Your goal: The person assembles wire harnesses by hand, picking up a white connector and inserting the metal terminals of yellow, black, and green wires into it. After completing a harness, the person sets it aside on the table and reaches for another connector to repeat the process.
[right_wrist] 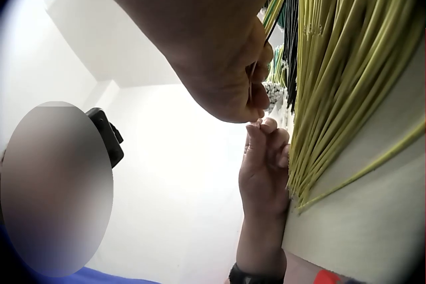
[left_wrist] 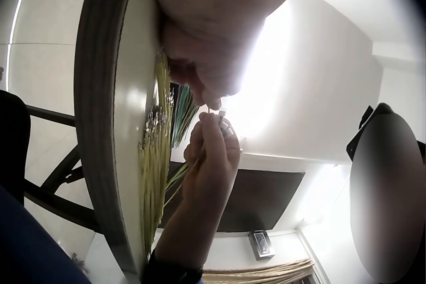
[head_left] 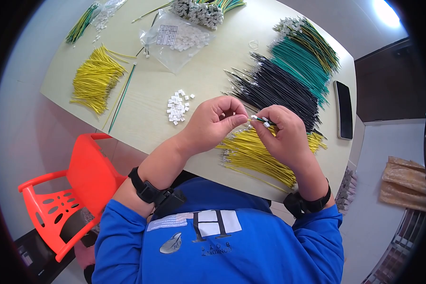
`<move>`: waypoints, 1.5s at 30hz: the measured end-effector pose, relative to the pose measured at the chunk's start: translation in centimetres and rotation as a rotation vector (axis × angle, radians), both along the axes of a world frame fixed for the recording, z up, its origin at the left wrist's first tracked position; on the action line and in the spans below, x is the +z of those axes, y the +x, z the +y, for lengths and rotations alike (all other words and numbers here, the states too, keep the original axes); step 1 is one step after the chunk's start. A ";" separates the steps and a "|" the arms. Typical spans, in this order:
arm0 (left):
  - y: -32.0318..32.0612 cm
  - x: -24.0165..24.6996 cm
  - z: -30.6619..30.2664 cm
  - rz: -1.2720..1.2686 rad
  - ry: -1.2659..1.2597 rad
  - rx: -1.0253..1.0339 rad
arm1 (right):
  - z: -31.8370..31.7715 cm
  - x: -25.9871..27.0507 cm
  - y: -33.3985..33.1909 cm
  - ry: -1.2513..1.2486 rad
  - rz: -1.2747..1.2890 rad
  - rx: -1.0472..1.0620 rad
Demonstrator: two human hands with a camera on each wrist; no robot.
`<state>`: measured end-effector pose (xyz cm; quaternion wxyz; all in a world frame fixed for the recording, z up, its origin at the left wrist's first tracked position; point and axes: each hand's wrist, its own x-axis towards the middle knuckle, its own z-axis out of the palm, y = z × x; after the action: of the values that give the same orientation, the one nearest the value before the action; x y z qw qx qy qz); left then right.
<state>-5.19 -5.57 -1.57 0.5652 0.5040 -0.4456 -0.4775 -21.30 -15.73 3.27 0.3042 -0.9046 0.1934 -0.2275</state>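
The left hand [head_left: 216, 122] pinches a small piece at its thumb and fingertip, close against the right fingertips above the yellow wires [head_left: 260, 154]. What exactly it pinches is too small to tell. Curled round a few wires with white connectors [head_left: 267, 124] is the right hand [head_left: 286, 135]; green, yellow and dark wires run through its grip in the right wrist view. In the left wrist view the right hand [left_wrist: 212, 164] faces the left hand [left_wrist: 206, 51], fingertips nearly touching. Loose white connectors [head_left: 176, 111] lie left of the hands.
Black wires [head_left: 281, 87], green wires [head_left: 302, 59] and a phone [head_left: 343, 110] lie on the right. Beyond the hands is a clear bag of connectors [head_left: 177, 40]. Another yellow bundle [head_left: 97, 78] lies far left on the table [head_left: 142, 123], beside a red chair [head_left: 92, 175].
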 end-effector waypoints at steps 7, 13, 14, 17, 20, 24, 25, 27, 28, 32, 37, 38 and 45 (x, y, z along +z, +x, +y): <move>0.0 0.2 0.1 -0.007 0.022 -0.007 | -0.1 -1.0 0.3 -0.017 -0.063 0.063; 0.1 -0.2 0.2 0.057 0.032 -0.036 | 0.2 -1.2 0.4 -0.030 -0.094 0.087; 0.1 -0.2 0.2 0.056 0.032 -0.036 | 0.2 -1.2 0.4 -0.029 -0.101 0.087; 0.1 0.0 0.1 0.092 0.033 -0.047 | 0.3 -1.3 0.4 -0.027 -0.113 0.087; 0.0 0.0 0.1 0.079 0.024 -0.032 | 0.3 -1.4 0.4 -0.008 -0.118 0.066; -0.1 0.1 0.2 0.072 0.015 -0.011 | 0.1 -0.8 0.1 0.024 -0.013 0.007; -0.2 0.1 0.1 0.071 0.010 -0.006 | 0.0 -0.4 0.1 0.021 -0.013 0.006; -0.1 0.2 0.0 0.073 0.006 0.003 | -0.3 1.0 0.1 -0.015 0.000 -0.034; -0.1 0.2 0.1 0.075 0.009 0.015 | -0.5 1.5 0.0 -0.031 0.006 -0.052; -0.1 0.0 -0.1 0.115 0.011 0.031 | -2.9 2.6 0.4 -0.071 0.179 -0.246; -0.2 0.5 -0.1 0.085 0.013 0.052 | -5.5 1.2 2.4 -0.181 0.335 -0.321; -0.2 0.5 -0.1 0.083 0.010 0.054 | -5.8 0.7 2.7 -0.203 0.368 -0.332; -0.2 0.4 -0.1 0.054 -0.020 0.048 | -6.9 -1.8 2.7 -0.310 0.289 -0.310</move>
<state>-5.39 -5.68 -1.19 0.5933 0.4956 -0.4227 -0.4730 -18.64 -22.59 1.50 0.0926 -0.9231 0.3340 -0.1666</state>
